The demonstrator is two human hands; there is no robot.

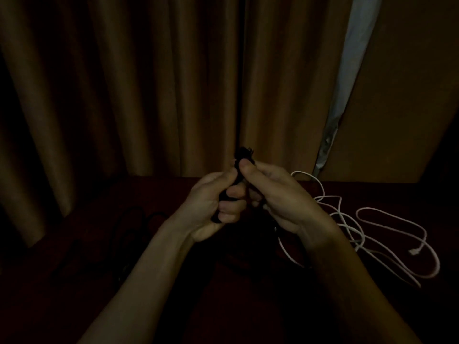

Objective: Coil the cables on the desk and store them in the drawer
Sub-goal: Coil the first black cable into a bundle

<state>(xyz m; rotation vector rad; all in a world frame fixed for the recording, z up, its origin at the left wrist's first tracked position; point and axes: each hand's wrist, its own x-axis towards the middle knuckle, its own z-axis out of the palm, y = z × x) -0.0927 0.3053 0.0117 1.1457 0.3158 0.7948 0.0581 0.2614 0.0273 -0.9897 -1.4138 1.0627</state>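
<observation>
Scene: A person stands at a dark desk point(173, 189) before drawn curtains point(149, 95), in very low light.
Left hand: The left hand point(213, 207) has its fingers curled round the black cable point(242, 155), which stands roughly upright in the fist.
Right hand: The right hand point(280, 197) pinches the same cable between thumb and fingers just below its top end, which looks like a plug.
Where the cable is: It is raised above the desk, between the two hands. How many turns are gathered in the fist is too dark to tell.
Step in hand: Most likely the coiling or binding of this first black cable.
Left to do: A white cable point(363, 235) sprawls in loose loops on the desk to the right, uncoiled, its connector end lying free. Faint dark loops point(146, 217) on the left of the desk look like another cable waiting.
Drawer: Not in view, and nothing appears stored.
Progress: Early, by this evidence, with one cable in work, at least one untouched, and the stowing not yet begun.
</observation>
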